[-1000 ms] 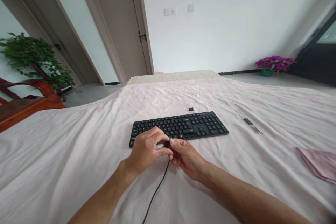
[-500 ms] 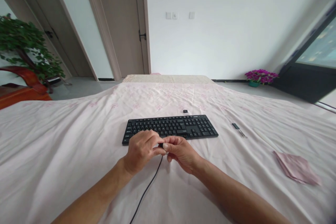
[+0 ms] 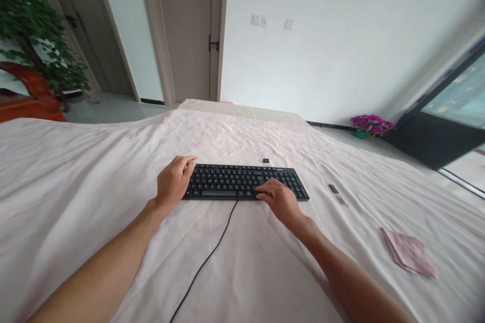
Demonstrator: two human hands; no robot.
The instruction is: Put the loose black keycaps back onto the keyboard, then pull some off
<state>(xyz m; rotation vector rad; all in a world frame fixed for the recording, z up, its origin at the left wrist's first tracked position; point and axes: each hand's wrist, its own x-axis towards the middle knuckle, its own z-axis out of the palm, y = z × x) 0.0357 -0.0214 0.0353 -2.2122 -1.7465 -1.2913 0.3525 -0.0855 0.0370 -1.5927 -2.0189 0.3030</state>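
A black keyboard lies on the pink sheet in front of me. My left hand curls its fingers round the keyboard's left end. My right hand rests on the front edge toward the right end, fingers together and pressed on the keys there. A black cable leaves the middle of the keyboard's front edge and runs toward me, off the bottom of the view. Neither hand touches the cable.
A small black keycap sits just behind the keyboard. To the right lie a thin black-handled tool and a folded pink cloth. A green plant, doors and purple flowers stand beyond.
Both hands let go of the cable end they pinched together in front of the keyboard and moved apart to the keyboard's left end and right front. The view shifted left.
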